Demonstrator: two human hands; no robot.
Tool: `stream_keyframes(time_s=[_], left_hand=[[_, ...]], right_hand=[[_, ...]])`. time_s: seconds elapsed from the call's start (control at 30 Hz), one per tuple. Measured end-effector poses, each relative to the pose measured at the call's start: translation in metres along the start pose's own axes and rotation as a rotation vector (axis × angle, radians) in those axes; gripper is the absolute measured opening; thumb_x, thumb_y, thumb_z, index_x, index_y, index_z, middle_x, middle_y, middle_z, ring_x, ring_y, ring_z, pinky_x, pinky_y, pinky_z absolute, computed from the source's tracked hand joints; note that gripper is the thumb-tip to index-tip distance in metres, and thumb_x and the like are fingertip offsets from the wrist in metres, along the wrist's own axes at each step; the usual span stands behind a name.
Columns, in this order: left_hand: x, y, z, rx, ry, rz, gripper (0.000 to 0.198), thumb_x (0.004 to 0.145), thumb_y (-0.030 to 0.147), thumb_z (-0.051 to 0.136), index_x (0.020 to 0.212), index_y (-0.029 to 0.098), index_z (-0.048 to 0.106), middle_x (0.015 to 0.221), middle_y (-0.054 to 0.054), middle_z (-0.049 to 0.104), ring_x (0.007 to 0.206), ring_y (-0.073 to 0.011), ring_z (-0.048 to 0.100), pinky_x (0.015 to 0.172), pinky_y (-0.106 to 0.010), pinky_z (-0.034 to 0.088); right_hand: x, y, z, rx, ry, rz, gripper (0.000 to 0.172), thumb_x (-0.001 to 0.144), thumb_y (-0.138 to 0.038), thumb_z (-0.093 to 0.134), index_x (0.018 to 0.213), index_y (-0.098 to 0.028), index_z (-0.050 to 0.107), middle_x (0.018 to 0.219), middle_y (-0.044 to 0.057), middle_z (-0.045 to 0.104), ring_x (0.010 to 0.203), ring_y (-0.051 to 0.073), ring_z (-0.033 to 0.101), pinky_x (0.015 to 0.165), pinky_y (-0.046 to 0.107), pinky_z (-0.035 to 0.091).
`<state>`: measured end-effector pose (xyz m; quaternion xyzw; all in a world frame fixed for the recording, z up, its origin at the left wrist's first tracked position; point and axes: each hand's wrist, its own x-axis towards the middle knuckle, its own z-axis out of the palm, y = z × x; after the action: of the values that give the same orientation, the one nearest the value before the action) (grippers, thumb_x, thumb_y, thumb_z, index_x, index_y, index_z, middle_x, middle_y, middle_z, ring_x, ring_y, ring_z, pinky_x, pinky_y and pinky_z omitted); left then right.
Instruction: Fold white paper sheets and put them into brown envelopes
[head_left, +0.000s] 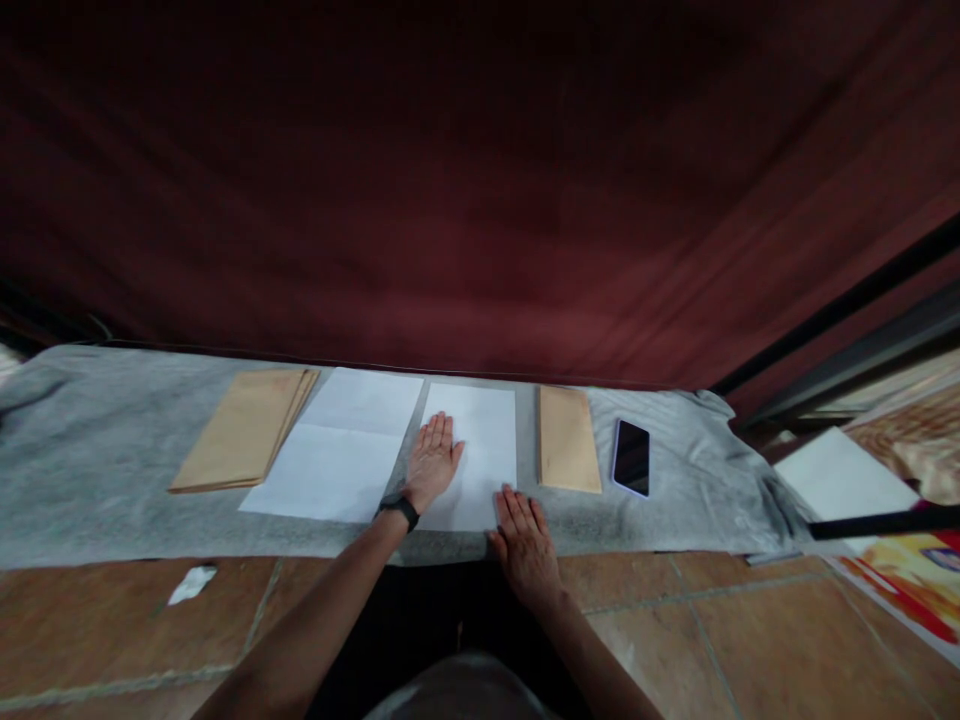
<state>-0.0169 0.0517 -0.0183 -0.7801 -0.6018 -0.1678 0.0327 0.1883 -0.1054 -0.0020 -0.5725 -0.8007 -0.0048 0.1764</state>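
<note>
Left hand point(433, 460) flat on sheet point(484, 440) | right hand point(525, 540) at its near edge | grips spread, pinching nothing | sheet unfolded; envelope point(568, 452) beside it untouched

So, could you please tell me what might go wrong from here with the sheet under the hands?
1. The white sheet lies on a soft grey cloth, so pressing with the left hand and right hand might crease it crookedly.
2. The neighbouring paper lies close beside it; a slide could shift both.
3. The brown envelope and phone lie just right of the sheet and could get nudged.
</note>
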Motion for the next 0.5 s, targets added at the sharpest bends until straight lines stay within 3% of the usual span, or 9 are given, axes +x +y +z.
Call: stream_keyframes(time_s=[0.17,0.33,0.5], left_hand=[[-0.001,-0.003,-0.003,0.018,-0.045,-0.039,0.064,0.102,0.04,0.026,0.153,0.003,0.033,0.159,-0.02,0.033,0.151,-0.0281,0.026,0.123,-0.046,0.022],[0.0,0.001,-0.008,0.027,-0.083,-0.049,0.063,0.102,0.038,0.027,0.152,0.001,0.036,0.16,-0.02,0.031,0.151,-0.0286,0.024,0.124,-0.045,0.019],[0.0,-0.001,-0.01,0.025,-0.09,-0.037,0.061,0.102,0.035,0.026,0.152,0.001,0.036,0.16,-0.02,0.032,0.151,-0.0287,0.026,0.123,-0.046,0.022]], right_hand=[[0.02,-0.003,0.0,0.079,-0.005,0.072,0.048,0.104,-0.032,0.039,0.149,-0.016,0.046,0.15,0.011,0.051,0.14,0.025,0.046,0.121,0.048,0.029],[0.088,-0.011,0.016,0.146,-0.026,0.097,0.049,0.105,-0.032,0.035,0.15,-0.014,0.043,0.156,0.011,0.044,0.145,0.023,0.04,0.118,0.043,0.034],[0.147,-0.011,0.042,0.119,-0.045,0.109,0.046,0.106,-0.031,0.035,0.148,-0.015,0.047,0.155,0.011,0.044,0.144,0.023,0.04,0.119,0.044,0.031]])
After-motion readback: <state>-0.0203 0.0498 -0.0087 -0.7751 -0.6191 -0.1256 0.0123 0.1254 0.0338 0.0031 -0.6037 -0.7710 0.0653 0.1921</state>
